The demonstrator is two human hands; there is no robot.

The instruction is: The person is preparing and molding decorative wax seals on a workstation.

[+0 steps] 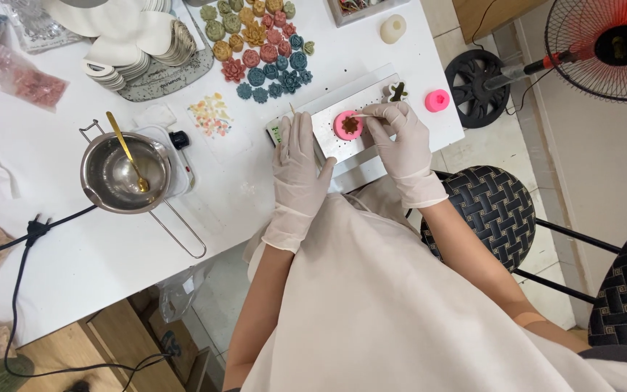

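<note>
White table [74, 254] | right hand [399, 138] pinches stick over pink mould [347, 125] | left hand [297, 163] flat

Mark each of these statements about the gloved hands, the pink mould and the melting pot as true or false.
1. Both hands wear white gloves. True: left hand, right hand.
2. The pink round mould sits on the floor. False: it rests on a pale flat tray on the white table.
3. A gold spoon stands in the steel melting pot. True.
4. The right hand holds scissors. False: it holds a thin stick at the mould.
</note>
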